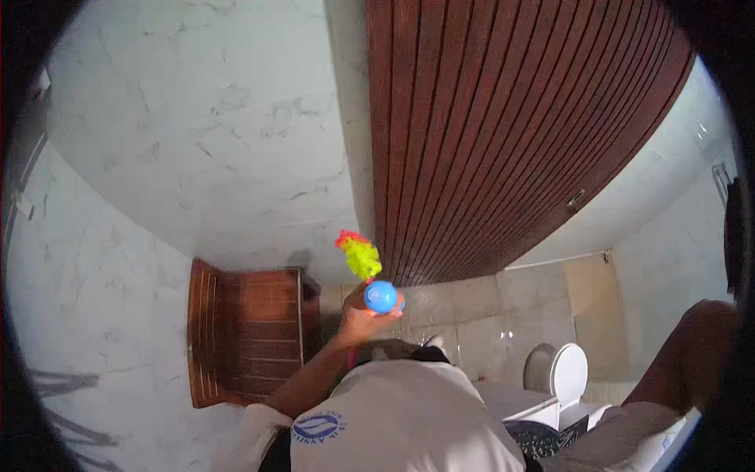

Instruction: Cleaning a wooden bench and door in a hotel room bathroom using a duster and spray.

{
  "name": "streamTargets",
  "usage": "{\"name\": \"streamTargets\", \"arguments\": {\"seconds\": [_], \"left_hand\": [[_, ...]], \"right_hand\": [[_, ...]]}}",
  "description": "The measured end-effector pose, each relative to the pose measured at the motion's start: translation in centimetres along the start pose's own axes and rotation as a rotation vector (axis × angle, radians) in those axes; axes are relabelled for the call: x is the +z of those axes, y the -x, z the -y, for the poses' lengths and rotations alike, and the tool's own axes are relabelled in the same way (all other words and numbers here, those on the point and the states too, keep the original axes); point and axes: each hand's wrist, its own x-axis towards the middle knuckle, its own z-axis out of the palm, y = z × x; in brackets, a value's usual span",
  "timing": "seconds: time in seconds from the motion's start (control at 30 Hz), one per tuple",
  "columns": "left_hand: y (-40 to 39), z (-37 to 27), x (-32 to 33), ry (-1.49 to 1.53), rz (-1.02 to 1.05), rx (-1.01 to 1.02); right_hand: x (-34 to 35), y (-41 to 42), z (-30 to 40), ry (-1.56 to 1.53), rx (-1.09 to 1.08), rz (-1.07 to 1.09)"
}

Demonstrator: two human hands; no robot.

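My left hand [361, 321] is closed around a bottle with a blue rounded top [380, 297] and an orange part beneath it. A fluffy yellow-green and pink duster [362, 256] sticks up from the same hand, and a bit of its pink handle shows below the wrist. The duster's head lies in front of the foot of the marble-patterned wall, near the slatted wood; whether it touches either cannot be told. At the far right my bent right arm is raised into the dark rim of the picture, and its hand is out of view.
A dark red slatted wooden panel [472, 130] stands ahead, beside a marble-patterned wall [236, 130]. Low at the left is a brown wooden cabinet or shelf [259, 330]. A toilet with a raised white lid [570, 373] stands on the tiled floor [478, 301] at the right.
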Motion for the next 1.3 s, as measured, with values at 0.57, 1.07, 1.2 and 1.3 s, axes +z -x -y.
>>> {"name": "streamTargets", "arguments": {"seconds": [0.57,1.07,1.2,1.3], "left_hand": [[0.4,-2.3,-0.3,-0.014,-0.022,-0.124],[-0.8,-0.2,0.3,-0.055,0.233,0.153],[0.0,4.7,0.2,-0.104,0.055,0.193],[0.4,6.9,-0.2,-0.425,0.043,0.401]], "right_hand": [[3.0,-4.6,-1.7,0.102,-0.133,0.241],[11.6,13.2,-7.7,0.388,0.175,0.869],[15.9,27.5,-10.1,0.117,0.429,0.785],[17.8,32.3,-9.7,-0.146,0.801,0.546]]}}
